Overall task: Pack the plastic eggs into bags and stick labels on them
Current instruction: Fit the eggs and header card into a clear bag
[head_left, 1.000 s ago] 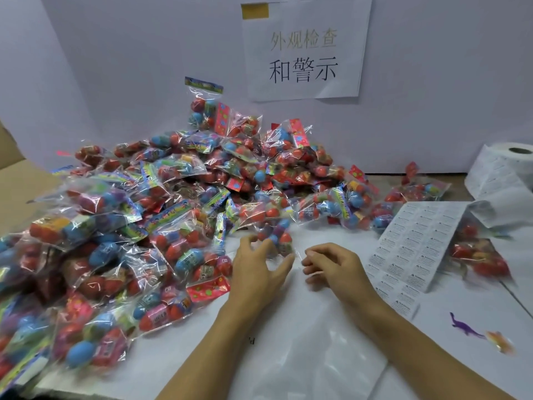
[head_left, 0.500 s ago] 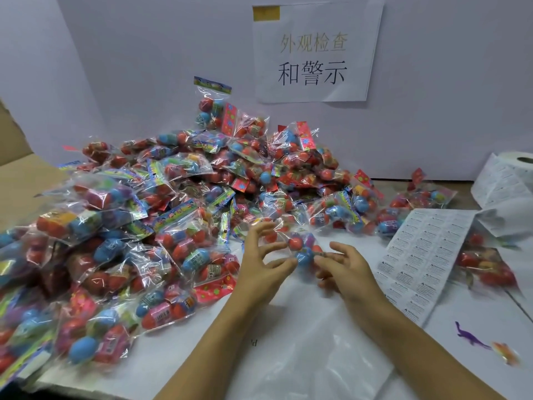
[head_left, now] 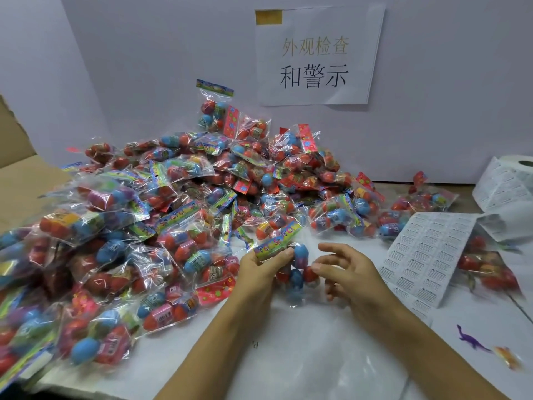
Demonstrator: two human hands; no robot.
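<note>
Both hands work near the middle of the table in the head view. The left hand (head_left: 259, 269) pinches the printed header card of a clear bag of eggs (head_left: 297, 269), thumb and fingers curled round the card, so the bag hangs from it just above the table (head_left: 331, 370). Blue and red eggs show through the film. The right hand (head_left: 350, 272) sits just beside the bag on its right, fingers spread and loosely bent; one fingertip seems to touch a red egg through the film, but it grips nothing.

A large pile of filled bags (head_left: 178, 215) covers the left half of the table and runs back to the wall along the far edge. A sheet of labels (head_left: 427, 255) lies toward the right edge, partly over another filled bag (head_left: 490, 269). A roll of labels (head_left: 510, 183) stands at the far right corner. A small purple toy dinosaur (head_left: 470, 340) lies near the right edge, with a blurred orange toy (head_left: 509, 357) just beside it. A paper sign (head_left: 315, 56) with printed characters is fixed to the wall. A cardboard flap (head_left: 20, 180) shows at the left edge.
</note>
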